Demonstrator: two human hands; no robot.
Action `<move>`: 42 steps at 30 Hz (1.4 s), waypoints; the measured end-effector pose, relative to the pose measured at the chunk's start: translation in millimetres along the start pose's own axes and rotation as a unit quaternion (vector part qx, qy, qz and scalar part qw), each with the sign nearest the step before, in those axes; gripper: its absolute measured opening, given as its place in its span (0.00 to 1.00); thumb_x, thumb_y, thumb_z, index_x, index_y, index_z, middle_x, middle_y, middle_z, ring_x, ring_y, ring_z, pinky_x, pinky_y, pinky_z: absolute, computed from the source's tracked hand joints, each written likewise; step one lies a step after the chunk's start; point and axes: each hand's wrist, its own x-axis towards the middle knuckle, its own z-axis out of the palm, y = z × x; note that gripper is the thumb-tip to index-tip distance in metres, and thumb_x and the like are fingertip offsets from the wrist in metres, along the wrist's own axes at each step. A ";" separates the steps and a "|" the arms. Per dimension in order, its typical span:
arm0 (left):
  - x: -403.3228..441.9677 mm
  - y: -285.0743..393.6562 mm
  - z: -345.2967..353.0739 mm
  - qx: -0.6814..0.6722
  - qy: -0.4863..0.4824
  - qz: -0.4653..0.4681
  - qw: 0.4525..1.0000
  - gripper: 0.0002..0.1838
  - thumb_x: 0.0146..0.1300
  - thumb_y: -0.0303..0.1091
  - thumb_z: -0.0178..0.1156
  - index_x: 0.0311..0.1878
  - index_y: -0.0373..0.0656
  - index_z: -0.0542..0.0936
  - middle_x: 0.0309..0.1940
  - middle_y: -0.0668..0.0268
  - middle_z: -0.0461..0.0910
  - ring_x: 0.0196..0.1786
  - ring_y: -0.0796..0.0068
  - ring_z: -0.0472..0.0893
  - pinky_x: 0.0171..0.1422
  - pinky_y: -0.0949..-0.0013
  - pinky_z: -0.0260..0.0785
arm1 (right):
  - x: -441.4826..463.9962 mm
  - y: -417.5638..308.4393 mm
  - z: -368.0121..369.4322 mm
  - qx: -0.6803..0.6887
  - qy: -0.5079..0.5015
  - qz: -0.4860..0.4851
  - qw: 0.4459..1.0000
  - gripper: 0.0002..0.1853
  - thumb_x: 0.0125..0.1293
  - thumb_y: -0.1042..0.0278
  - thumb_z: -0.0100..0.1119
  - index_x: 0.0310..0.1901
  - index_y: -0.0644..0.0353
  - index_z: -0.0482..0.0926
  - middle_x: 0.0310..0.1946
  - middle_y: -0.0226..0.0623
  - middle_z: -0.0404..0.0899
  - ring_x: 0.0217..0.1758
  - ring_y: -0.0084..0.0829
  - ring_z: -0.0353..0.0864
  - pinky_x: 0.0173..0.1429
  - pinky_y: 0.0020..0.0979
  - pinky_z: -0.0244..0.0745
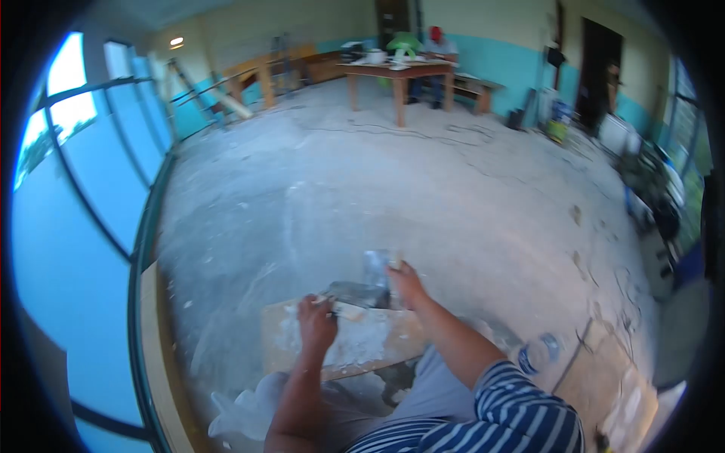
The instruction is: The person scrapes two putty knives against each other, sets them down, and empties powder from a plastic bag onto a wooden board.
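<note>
My left hand (317,323) is closed around a putty knife whose dark grey blade (357,294) points right, over the far edge of a board. My right hand (408,285) grips a second flat metal blade, a scraper (375,266), held upright just beyond the first. The two blades are close together; whether they touch I cannot tell. Below both hands lies a tan board (279,332), smeared with white paste (359,341), in front of my lap. The fingers partly hide both handles.
A water bottle (538,353) lies right of my legs, beside a brown flat sheet (589,370). Glass panels and a wooden beam (160,355) run along the left. Farther off stand a table (396,71) with a person (439,47) behind it, cables and a bucket (557,130).
</note>
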 end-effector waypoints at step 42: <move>-2.4 51.9 -4.1 -0.434 -0.061 -0.273 0.856 0.19 0.63 0.39 0.60 0.48 0.31 0.78 0.41 0.57 0.82 0.43 0.65 0.82 0.48 0.62 0.72 | -47.2 -33.9 35.9 -0.324 -0.001 -0.138 0.936 0.23 0.70 0.51 0.51 0.56 0.63 0.72 0.38 0.59 0.78 0.44 0.59 0.77 0.48 0.51 0.72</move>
